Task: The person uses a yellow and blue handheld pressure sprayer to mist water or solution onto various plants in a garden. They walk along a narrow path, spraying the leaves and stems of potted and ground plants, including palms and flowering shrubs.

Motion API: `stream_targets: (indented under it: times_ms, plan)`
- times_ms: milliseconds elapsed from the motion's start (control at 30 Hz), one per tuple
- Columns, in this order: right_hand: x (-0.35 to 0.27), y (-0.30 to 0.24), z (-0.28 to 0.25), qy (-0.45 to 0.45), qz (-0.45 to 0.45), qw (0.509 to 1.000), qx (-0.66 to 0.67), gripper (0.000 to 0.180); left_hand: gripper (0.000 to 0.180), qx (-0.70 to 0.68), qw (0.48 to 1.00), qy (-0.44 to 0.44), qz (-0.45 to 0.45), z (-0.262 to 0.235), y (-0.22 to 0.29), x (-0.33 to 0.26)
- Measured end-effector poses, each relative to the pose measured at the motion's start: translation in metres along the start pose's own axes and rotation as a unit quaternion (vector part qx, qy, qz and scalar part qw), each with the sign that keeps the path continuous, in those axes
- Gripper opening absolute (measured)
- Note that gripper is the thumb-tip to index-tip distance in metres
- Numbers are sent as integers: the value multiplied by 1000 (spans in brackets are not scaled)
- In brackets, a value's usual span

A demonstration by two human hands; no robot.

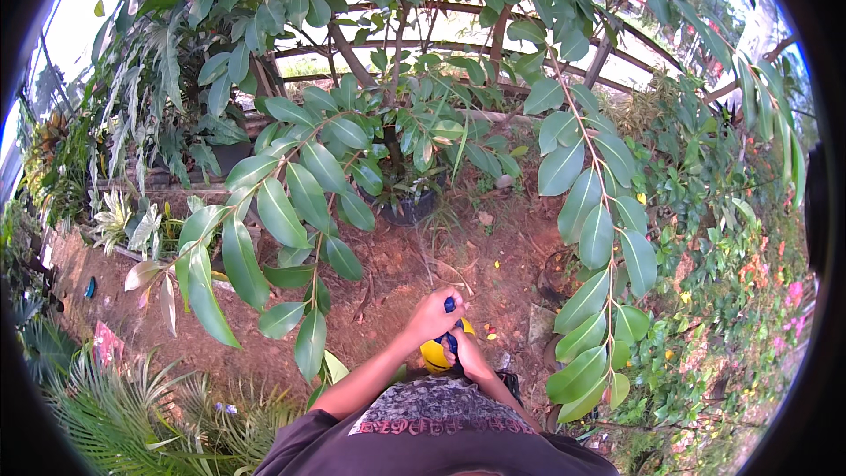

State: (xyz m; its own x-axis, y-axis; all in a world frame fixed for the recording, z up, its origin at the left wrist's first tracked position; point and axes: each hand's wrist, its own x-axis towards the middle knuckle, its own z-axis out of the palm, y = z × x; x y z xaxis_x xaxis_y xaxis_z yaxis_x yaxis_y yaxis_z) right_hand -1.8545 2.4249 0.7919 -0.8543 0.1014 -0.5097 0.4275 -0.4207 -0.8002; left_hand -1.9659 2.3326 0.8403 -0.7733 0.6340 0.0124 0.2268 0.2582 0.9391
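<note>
Both hands clasped on a yellow and blue tool, close to the chest.

The left hand (432, 316) wraps closed over the blue top of the yellow tool (435, 354), perhaps a sprayer; the right hand (470, 354) grips it from beneath, seemingly to steady it. Leafy branches (282, 203) hang just left and right of the hands, crowding them. Bare red soil (405, 264) lies open ahead, up to a far dark pot (412, 207).

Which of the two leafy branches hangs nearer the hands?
The right branch, whose lowest leaves hang just beside the right hand; the left branch ends farther off.
</note>
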Motion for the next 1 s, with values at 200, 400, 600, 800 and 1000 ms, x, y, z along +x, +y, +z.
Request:
stream_targets:
  times_ms: [200, 400, 600, 800, 1000]
  plan:
    - [-10, 2, -7, -32, -71, 995, -63, 45, 29, 54, 998, -3, -22, -9, 40, -16]
    - [-3, 2, 4, -9, -116, 990, -81, 45, 31, 68, 997, 22, 22, -16, 48, -15]
    - [0, 2, 9, 1, -105, 993, -62, 51, 31, 108, 994, -12, 13, -21, 59, -11]
    - [1, 7, 7, 3, -90, 995, -46, 53, 30, 126, 991, -36, 16, -20, 58, -11]
    - [3, -3, 12, 5, -16, 1000, -24, 44, 30, 58, 998, 21, 31, -13, 20, -3]
